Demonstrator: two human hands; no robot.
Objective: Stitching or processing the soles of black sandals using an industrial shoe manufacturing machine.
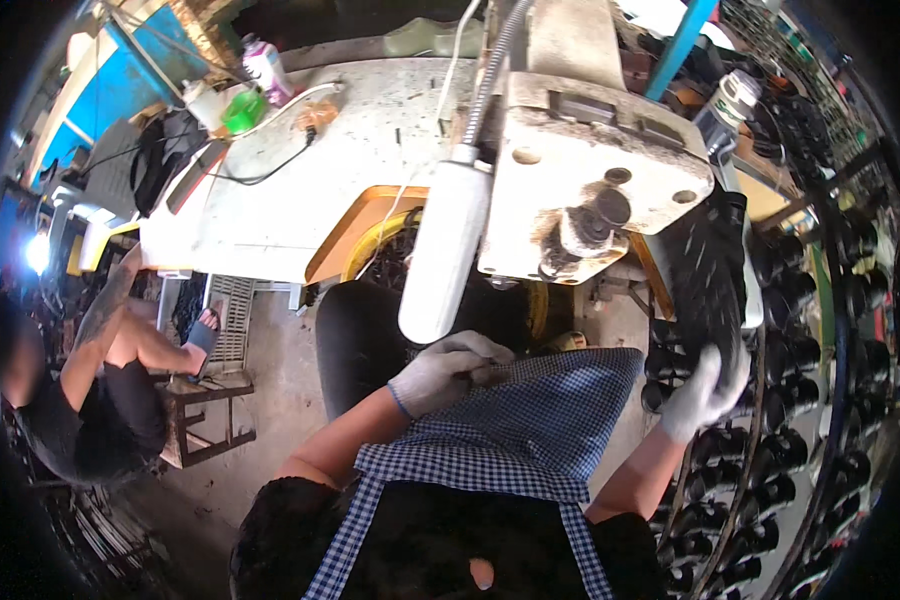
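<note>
Black piece (705,268) lengthwise up the view

Noted blue-and-white checked cloth apron (545,425): worn, creased, fanned out forward from waist. Noted beyond it, to the right, black elongated white-flecked object (705,275), roughly upright, of unclear material.

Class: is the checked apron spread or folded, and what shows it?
Mostly spread: the blue-and-white checked apron fans out wide, though some creases show.
</note>
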